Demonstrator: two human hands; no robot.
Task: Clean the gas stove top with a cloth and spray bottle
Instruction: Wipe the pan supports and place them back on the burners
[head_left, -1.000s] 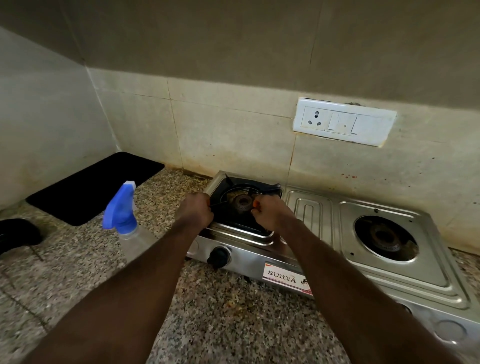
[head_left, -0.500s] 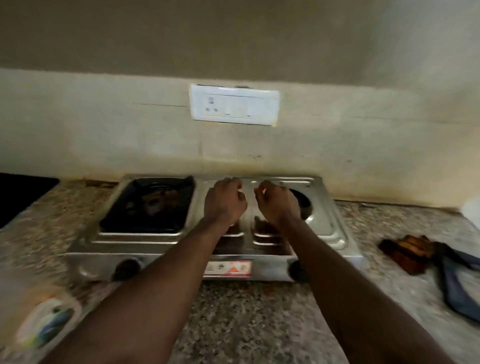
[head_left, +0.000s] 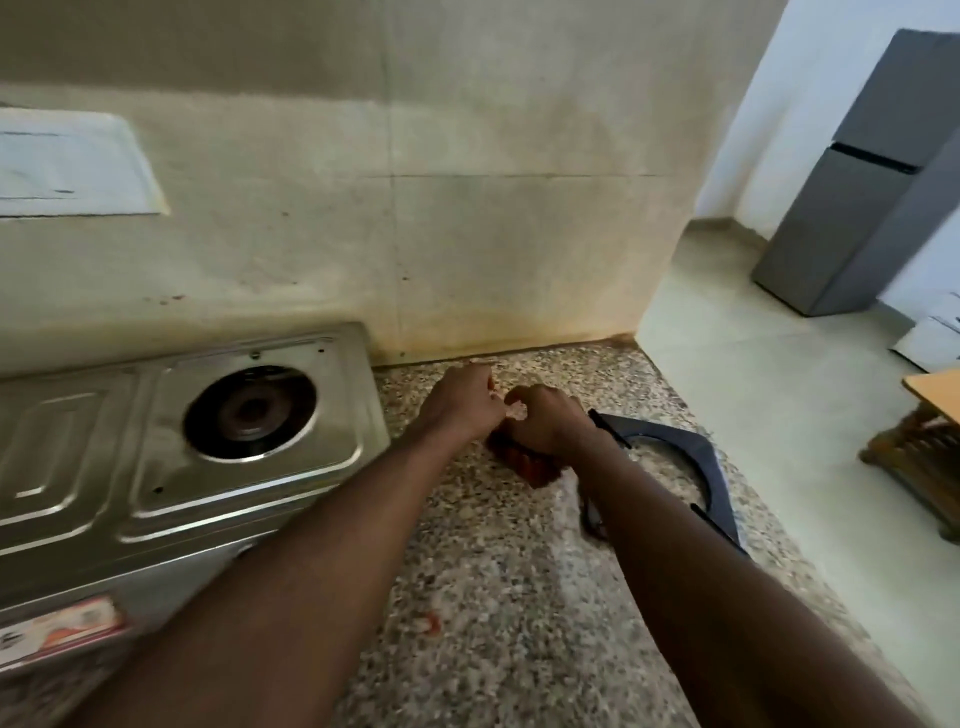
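1. Head view: the left hand (head_left: 462, 400) and right hand (head_left: 550, 423) meet with fingers curled above the speckled granite worktop (head_left: 493, 597); whether either grips anything cannot be told.
2. A blurred reddish-brown lump (head_left: 535, 467) lies just beneath the right hand.
3. The stainless-steel gas stove (head_left: 130, 493) sits on the worktop left of both hands.
4. A dark metal pan support (head_left: 691, 457) lies flat, partly under the right forearm.

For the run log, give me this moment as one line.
left hand, right hand: curled over reddish-brown object, hold unclear | pan support: on granite counter beside them | stove burner: uncovered
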